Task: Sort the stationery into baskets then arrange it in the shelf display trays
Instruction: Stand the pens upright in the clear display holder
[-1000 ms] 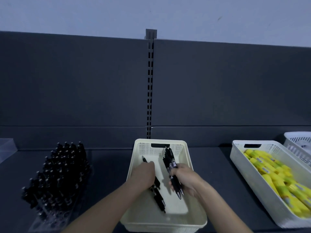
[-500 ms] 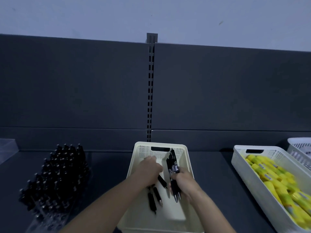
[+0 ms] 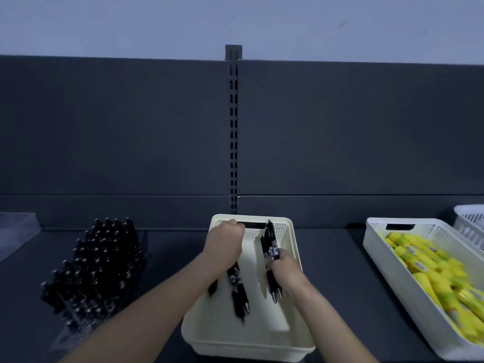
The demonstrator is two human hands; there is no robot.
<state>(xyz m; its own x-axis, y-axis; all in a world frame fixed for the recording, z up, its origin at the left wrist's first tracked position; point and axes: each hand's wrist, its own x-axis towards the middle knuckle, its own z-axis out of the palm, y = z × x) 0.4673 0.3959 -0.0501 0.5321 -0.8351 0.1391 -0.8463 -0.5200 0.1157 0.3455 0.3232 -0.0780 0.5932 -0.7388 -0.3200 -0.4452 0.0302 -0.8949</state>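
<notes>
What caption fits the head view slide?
Right hand grips a bundle of black pens inside the cream basket; left hand over loose pens.

Inside the cream basket, the right hand grips a bundle of black pens. The left hand is curled by the far wall above a few loose pens; whether it holds anything is hidden. A display tray of black pens stands to the left, and a white basket of yellow markers to the right.

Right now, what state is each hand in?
Left hand: fingers curled; whether it holds anything cannot be told.
Right hand: gripping a bunch of black pens.
</notes>
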